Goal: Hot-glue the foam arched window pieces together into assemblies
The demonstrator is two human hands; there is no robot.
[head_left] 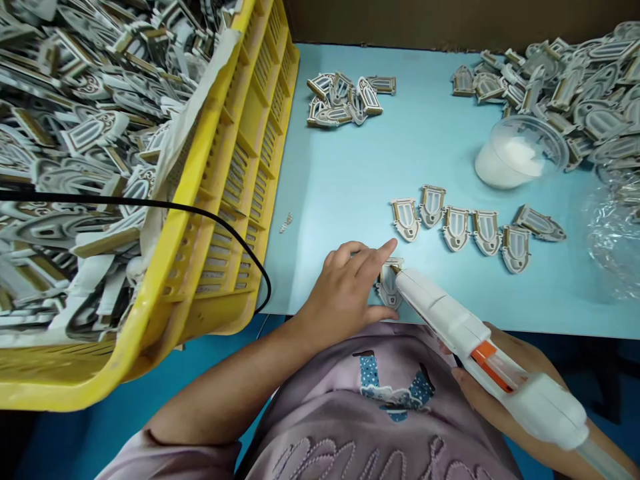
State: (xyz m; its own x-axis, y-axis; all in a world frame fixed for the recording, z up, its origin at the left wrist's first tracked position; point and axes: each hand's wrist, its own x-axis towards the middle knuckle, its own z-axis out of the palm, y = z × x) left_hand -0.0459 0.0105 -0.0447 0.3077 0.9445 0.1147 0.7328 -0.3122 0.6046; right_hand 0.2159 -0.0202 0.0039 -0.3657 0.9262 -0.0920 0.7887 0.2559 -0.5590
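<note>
My right hand (473,390) is wrapped round a white hot glue gun (445,317) with an orange strip and a clear window on its body. The gun's nozzle points up and left, right at the upper part of a small grey-and-white window-shaped piece (389,288) near the table's front edge. Thumb and index finger of my left hand (345,287) span this piece from below and above, steadying it on the table. Several similar pieces (456,228) lie in a loose row just beyond, to the right of the nozzle.
A yellow plastic crate (260,133) heaped with such pieces stands on the left, a black cable (200,212) crossing it. Small pile (345,100) at the back; larger heap (590,93) back right. A clear cup (517,153) holds white material near a clear plastic bag (615,233).
</note>
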